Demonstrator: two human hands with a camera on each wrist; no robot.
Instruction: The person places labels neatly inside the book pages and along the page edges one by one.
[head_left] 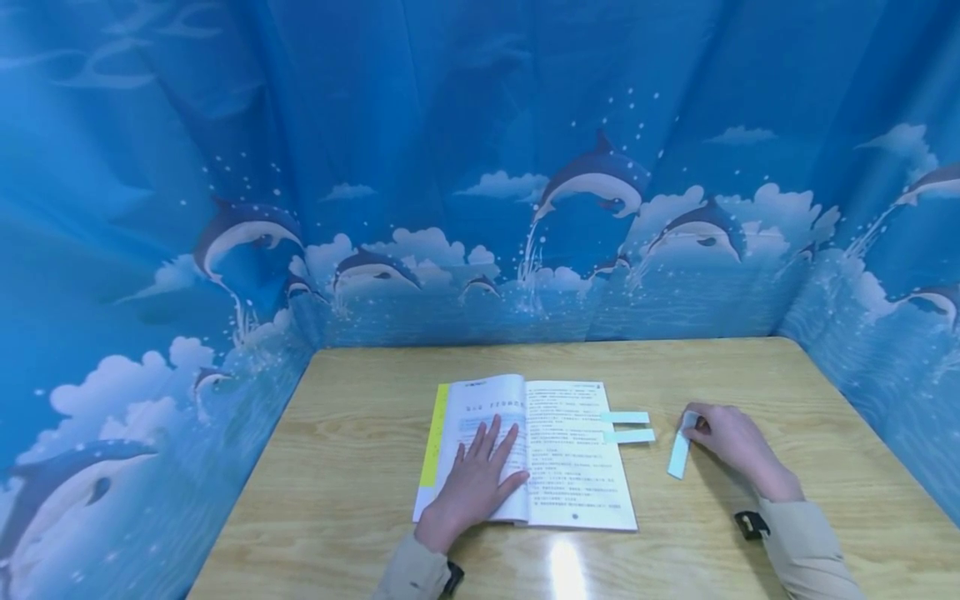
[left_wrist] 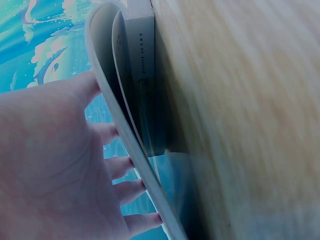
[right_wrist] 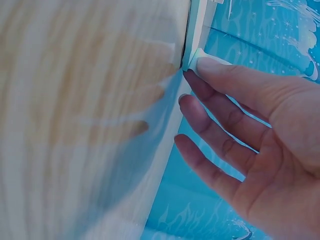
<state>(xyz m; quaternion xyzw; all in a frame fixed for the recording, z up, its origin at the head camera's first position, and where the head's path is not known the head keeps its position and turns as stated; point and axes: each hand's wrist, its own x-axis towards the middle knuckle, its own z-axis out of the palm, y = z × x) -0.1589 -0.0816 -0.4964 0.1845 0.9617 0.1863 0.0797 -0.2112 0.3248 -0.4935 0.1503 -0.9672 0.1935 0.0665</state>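
An open book (head_left: pixel 573 479) with printed text lies on the table. My left hand (head_left: pixel 474 482) rests flat on its left page, fingers spread; in the left wrist view the fingertips touch the raised, curved page. Two pale blue paper strips, an upper strip (head_left: pixel 628 417) and a lower strip (head_left: pixel 633 436), stick out past the right page's edge. To the right of the book, my right hand (head_left: pixel 731 435) pinches the far end of another pale blue strip (head_left: pixel 678 457) between thumb and index finger. Its other fingers curve loosely in the right wrist view.
The wooden table (head_left: pixel 337 467) extends on all sides of the book. A yellow band (head_left: pixel 433 437) shows along the book's left edge. Behind and beside the table hangs a blue curtain (head_left: pixel 450 125) printed with dolphins.
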